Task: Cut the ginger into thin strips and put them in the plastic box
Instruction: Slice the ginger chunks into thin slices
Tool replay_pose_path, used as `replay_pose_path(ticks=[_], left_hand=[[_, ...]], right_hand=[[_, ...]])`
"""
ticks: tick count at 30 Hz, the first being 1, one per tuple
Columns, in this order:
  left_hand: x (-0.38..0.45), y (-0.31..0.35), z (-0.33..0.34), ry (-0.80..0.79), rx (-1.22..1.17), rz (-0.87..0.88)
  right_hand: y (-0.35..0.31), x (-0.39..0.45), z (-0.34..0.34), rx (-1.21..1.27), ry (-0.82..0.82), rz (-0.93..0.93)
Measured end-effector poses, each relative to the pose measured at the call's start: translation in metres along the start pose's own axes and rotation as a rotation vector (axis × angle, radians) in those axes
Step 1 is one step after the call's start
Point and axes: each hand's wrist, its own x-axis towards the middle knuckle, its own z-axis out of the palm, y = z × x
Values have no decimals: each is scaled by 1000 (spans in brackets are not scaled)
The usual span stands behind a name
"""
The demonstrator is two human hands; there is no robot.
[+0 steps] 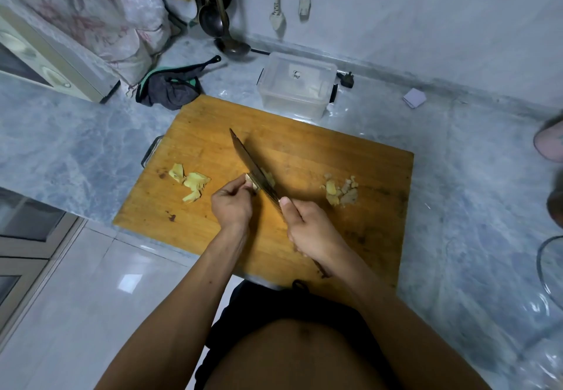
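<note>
Head view – right hand (310, 231) grips knife (253, 165) – left hand (233, 203) pinches ginger (252, 183).

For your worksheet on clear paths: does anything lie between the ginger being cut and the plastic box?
Nothing visible blocks it. Between the yellow ginger piece and the clear lidded plastic box lies only bare wooden cutting board; the lid appears closed.

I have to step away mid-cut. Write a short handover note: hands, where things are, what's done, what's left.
Left hand pinches the ginger piece on the board. Right hand grips the knife, blade on that piece.
Yellow slices lie at board left, scraps at board right. Box sits behind the board, lid on.
Done: ginger partly sliced; no strips seen.
Left: cut strips, open box, fill it.
</note>
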Motion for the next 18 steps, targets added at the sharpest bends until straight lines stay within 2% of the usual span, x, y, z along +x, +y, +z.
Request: replay_pose_path(ticks=[7,18], left_hand=[[-2,5,-2,-18,-27,-31],[-5,9,-2,-45,-124,-82]], right_hand=[[-15,-10,-12,-17,-10,-78],[-16,-20,-8,-95,-16,-50]])
